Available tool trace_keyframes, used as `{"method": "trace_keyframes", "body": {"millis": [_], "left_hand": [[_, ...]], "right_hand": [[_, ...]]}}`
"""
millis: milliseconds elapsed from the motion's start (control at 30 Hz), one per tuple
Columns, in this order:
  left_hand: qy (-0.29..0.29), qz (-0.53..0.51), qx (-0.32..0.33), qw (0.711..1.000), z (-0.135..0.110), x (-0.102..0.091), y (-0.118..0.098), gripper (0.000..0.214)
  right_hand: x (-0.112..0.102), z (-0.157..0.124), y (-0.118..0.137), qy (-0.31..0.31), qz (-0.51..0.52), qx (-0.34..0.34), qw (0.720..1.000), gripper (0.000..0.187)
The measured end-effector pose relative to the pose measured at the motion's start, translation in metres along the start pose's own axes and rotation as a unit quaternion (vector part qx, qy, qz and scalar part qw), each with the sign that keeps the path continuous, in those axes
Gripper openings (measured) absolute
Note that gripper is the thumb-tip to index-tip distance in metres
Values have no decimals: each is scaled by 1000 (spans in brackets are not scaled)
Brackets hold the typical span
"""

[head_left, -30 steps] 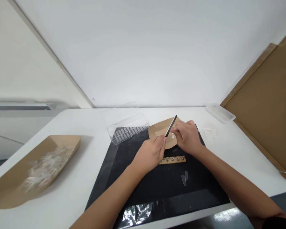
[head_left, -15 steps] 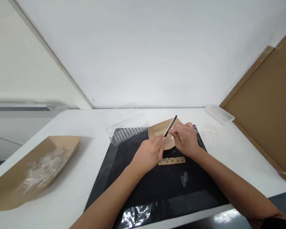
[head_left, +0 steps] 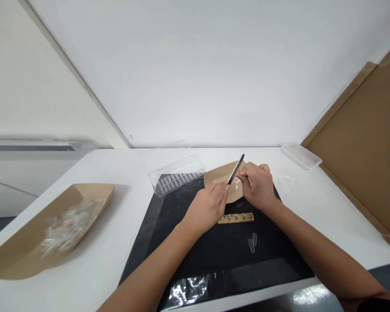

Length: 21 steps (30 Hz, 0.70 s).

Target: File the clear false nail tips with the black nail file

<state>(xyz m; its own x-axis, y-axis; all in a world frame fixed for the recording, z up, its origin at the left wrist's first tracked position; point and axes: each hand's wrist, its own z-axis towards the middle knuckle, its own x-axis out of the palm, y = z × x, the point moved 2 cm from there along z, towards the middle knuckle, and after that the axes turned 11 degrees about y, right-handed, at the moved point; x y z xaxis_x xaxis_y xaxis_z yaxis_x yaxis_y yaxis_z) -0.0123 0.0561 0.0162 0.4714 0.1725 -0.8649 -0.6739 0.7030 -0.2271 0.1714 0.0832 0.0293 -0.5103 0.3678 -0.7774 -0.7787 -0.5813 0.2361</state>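
Observation:
My left hand (head_left: pixel 209 206) is closed around the lower end of a slim nail file (head_left: pixel 236 168), white with a black edge, pointing up and away to the right. My right hand (head_left: pixel 257 184) pinches at the file's right side; whatever sits between its fingertips is too small and hidden to name. Beneath both hands lies a brown paper tray (head_left: pixel 218 174) with small white bits (head_left: pixel 237 187) in it. Just nearer to me, a tan strip (head_left: pixel 235 218) carries a row of small metal pieces. Two clear nail tips (head_left: pixel 251 245) rest on the black mat (head_left: pixel 182 255).
A larger brown tray (head_left: pixel 94 190) heaped with clear plastic pieces stands at left. Behind the mat is an open clear case (head_left: pixel 175 175) of nail tips. A translucent box (head_left: pixel 301 156) and a clear sheet (head_left: pixel 287 183) lie at right, beside a cardboard panel (head_left: pixel 364 143).
The view has shifted slightly, moving everything a little to the right. My hands keep the same grip, and more white bits show in the small tray beside the right fingertips.

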Motion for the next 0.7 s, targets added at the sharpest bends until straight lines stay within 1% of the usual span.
{"method": "trace_keyframes", "body": {"millis": [133, 200, 367, 500, 633, 700], "left_hand": [[16, 0, 9, 1000, -1, 3, 2, 27], [16, -2, 9, 1000, -1, 3, 3, 27], [9, -7, -2, 1000, 0, 1, 4, 26], [2, -9, 4, 1000, 1, 0, 3, 25], [-5, -3, -8, 1000, 0, 0, 1, 26], [-1, 4, -12, 1000, 0, 1, 1, 25]], "right_hand": [[1, -2, -1, 38, -2, -45, 998, 30], [1, -4, 1, 44, 1, -60, 997, 29], [0, -3, 6, 3, -4, -39, 999, 31], [1, -3, 6, 32, 7, -68, 997, 27], [2, -1, 0, -2, 7, -25, 1000, 31], [3, -1, 1, 2, 5, -29, 1000, 31]]}}
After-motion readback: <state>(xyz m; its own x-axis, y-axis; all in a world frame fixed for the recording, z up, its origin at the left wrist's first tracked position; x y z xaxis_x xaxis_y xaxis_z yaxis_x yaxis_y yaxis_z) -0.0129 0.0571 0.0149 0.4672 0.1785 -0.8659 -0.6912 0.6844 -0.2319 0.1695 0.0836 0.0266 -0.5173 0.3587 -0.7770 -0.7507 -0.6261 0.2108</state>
